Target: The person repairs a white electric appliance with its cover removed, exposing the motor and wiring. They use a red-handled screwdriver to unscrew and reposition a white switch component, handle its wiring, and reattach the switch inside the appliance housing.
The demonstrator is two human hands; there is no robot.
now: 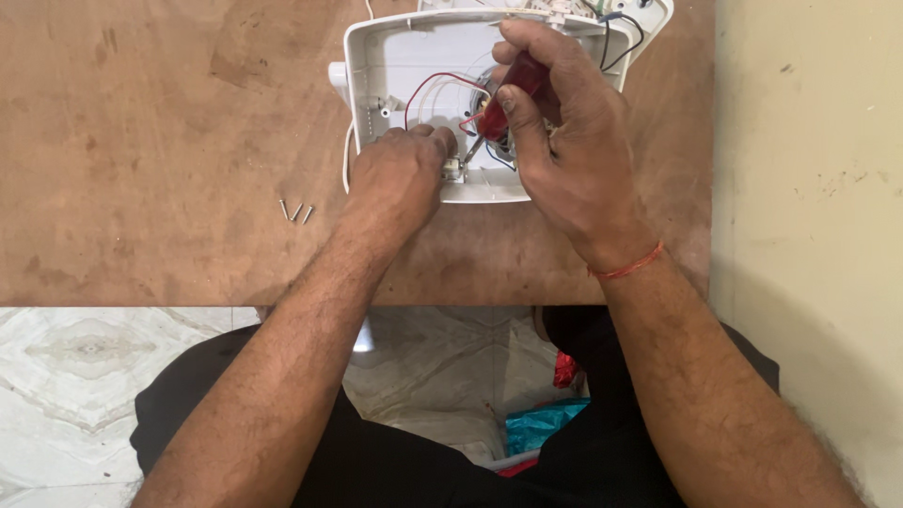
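A shallow white plastic housing (395, 66), smooth and moulded with rounded corners, lies open-side-up at the 12 o'clock edge of the scuffed, matte brown wooden bench (141, 141). Thin red, white and black wires (435, 80) loop across its inside. The right hand (564, 141) is closed around a screwdriver (508, 99) with a glossy translucent red handle, its slim metal shaft slanting down toward 7 o'clock to a small pale part at the housing's near wall. The left hand (395, 179) is curled with fingertips pressed on that same wall, pinching or steadying the small part; how much it grips I cannot tell. At 9 o'clock from the left hand, three short, shiny metal screws (295, 212) lie just beside one another on the bare wood.
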